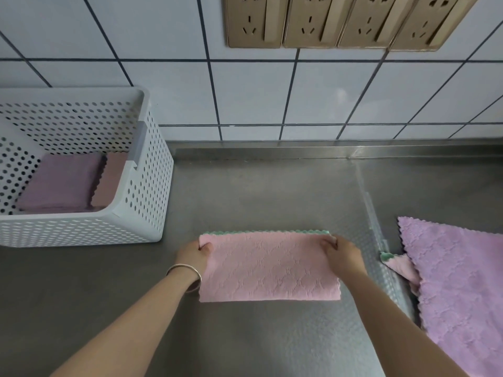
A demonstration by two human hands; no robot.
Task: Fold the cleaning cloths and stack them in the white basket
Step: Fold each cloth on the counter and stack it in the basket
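A pink cloth (269, 270) with a green underside lies folded in half on the steel counter, its green scalloped edge showing along the far side. My left hand (194, 254) pinches its far left corner and my right hand (341, 254) pinches its far right corner. The white perforated basket (141, 202) stands at the left; inside lie a folded purple cloth (60, 183) and a folded pink cloth (110, 180) beside it.
A flat purple cloth (457, 289) lies at the right, on top of another pink and green cloth (396, 263) of which only a corner shows. A tiled wall with a row of gold sockets (334, 20) rises behind the steel counter (258, 191).
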